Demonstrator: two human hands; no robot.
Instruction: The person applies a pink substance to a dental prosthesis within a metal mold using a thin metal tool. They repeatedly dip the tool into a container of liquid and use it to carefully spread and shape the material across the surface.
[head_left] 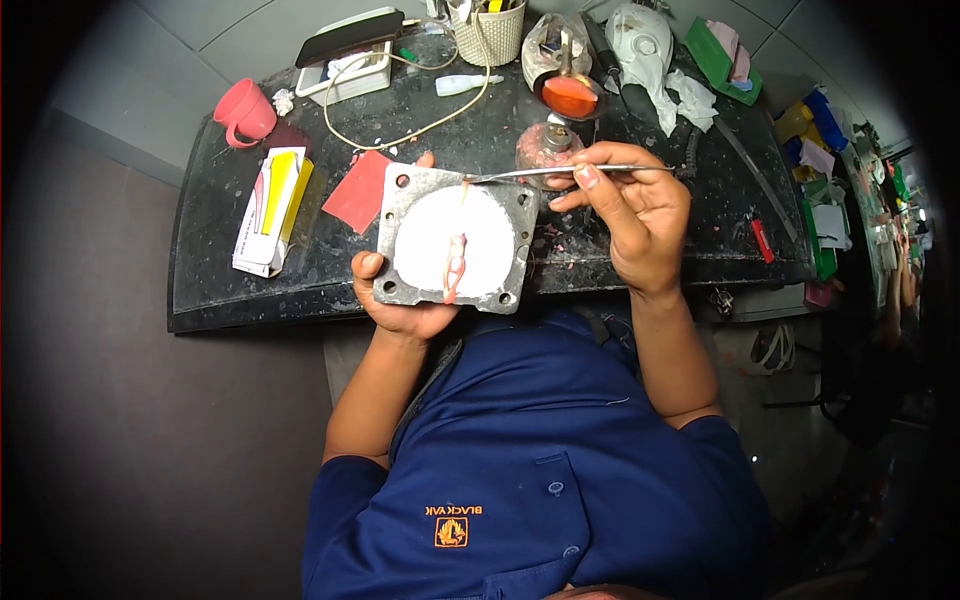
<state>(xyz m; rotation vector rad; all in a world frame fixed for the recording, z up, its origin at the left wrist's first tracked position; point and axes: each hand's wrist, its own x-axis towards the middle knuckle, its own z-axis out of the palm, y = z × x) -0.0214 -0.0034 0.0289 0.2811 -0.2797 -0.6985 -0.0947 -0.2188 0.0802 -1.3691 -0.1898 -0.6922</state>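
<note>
My left hand [410, 315] is wrapped round the lower left edge of a square grey metal flask [425, 178] with holes in its corners, held tilted at the table's front edge. White plaster [420, 240] fills its round middle, and a strip of pink wax [456, 265] runs across the plaster. Between the thumb and fingers of my right hand [640, 220] is a thin metal spatula [540, 172]. Its tip is at the flask's far rim, by the upper end of the strip; whether it touches cannot be made out.
Behind the flask lie a red-pink sheet [357, 192] and a glass spirit burner [558, 140]. A white and yellow box [275, 210] and a pink mug [245, 112] stand left. A small red object [762, 240] lies right; a woven basket [490, 35] stands at the back.
</note>
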